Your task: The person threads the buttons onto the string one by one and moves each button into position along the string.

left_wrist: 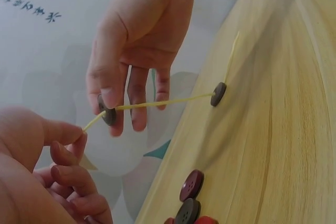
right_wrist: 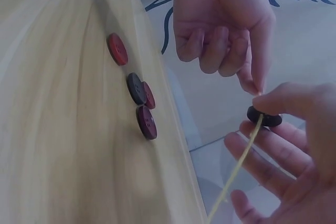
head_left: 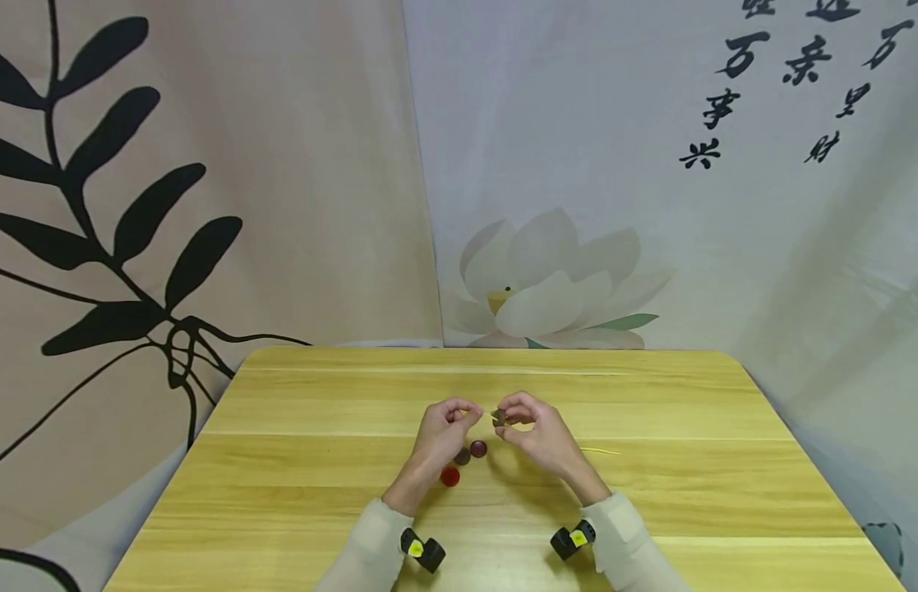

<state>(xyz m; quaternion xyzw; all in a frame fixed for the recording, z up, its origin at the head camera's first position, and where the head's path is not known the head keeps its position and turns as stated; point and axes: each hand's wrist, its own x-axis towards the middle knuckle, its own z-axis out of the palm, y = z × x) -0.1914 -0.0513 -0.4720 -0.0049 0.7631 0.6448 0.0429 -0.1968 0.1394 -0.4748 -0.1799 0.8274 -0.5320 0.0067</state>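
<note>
My left hand (head_left: 445, 432) pinches the end of a yellow string (left_wrist: 163, 102) between thumb and index finger. My right hand (head_left: 536, 427), just across from it above the table, holds a dark brown button (left_wrist: 108, 114) between thumb and fingers. The string passes through that button. Farther along the same string sits a second dark button (left_wrist: 219, 94); I cannot tell whether it touches the table. In the right wrist view the string slants down from the held button (right_wrist: 264, 117). Its tail (head_left: 601, 450) shows on the table past my right wrist.
Loose buttons lie on the wooden table (head_left: 318, 493) below my left hand: a red one (head_left: 449, 476), a dark grey one (head_left: 462, 455) and a maroon one (head_left: 478, 448). Another maroon button (right_wrist: 149, 95) is partly hidden behind the grey one. Printed curtains hang behind the table.
</note>
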